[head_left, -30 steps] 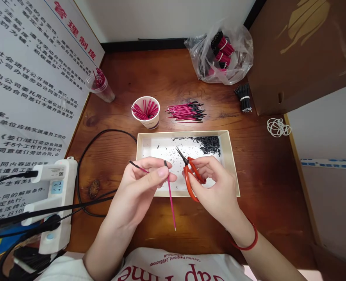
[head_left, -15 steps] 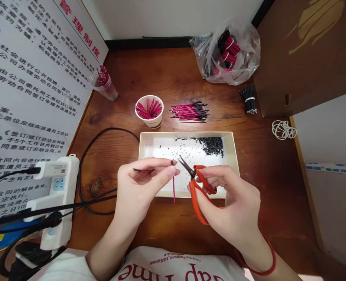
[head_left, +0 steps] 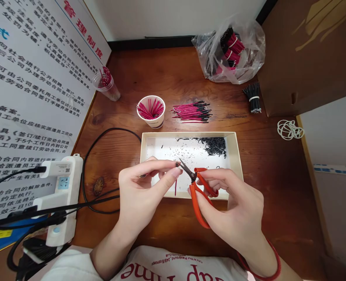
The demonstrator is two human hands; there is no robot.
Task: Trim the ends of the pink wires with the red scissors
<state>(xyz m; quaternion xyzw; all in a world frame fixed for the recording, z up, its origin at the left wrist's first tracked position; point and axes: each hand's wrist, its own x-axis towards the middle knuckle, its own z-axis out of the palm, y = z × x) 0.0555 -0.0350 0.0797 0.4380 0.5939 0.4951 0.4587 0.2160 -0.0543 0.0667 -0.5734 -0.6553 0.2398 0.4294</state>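
Between thumb and forefinger, my left hand [head_left: 145, 187] pinches a red wire [head_left: 175, 188] with a black end, hanging down over the tray. Another dark wire end sticks out by its palm. My right hand [head_left: 234, 207] is wrapped round the orange handles of small scissors [head_left: 200, 201]. Their dark tips point up and left, right beside the black end of the held wire. Below both hands lies a shallow cream tray [head_left: 239, 164], holding a heap of black pieces [head_left: 215, 146] at its back right and tiny scattered bits.
A paper cup [head_left: 151, 117] of red wires and a pile of red-black wires [head_left: 192, 112] stand behind the tray. Farther off are a plastic cup [head_left: 110, 90], a plastic bag [head_left: 228, 50], a black bundle [head_left: 252, 98] and white bands [head_left: 290, 129]. Cables and a power strip [head_left: 69, 199] lie left.
The scissor tips have come nearer to the held wire's black end. The other wire at my left palm has turned, with less of it showing. The whole view has shifted slightly.
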